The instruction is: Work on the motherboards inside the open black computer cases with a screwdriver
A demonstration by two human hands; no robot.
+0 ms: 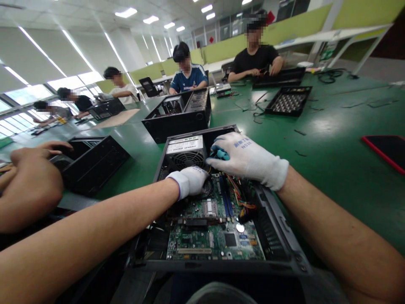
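Although case (240, 267) is lying open, power supply (185, 145) (far-left corner) and motherboard (202, 242) are sitting inside; my left hand (192, 180), right hand (243, 158) curling, grasp unclear.

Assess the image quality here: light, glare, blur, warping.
Head view: ceiling lights and bright windows at upper left look washed out; the green table carries pale glare; straight lines lean and stretch toward the edges; the right glove shows readable but soft lettering; the faces across the table are pixelated; the dark case interior hides detail near its walls.
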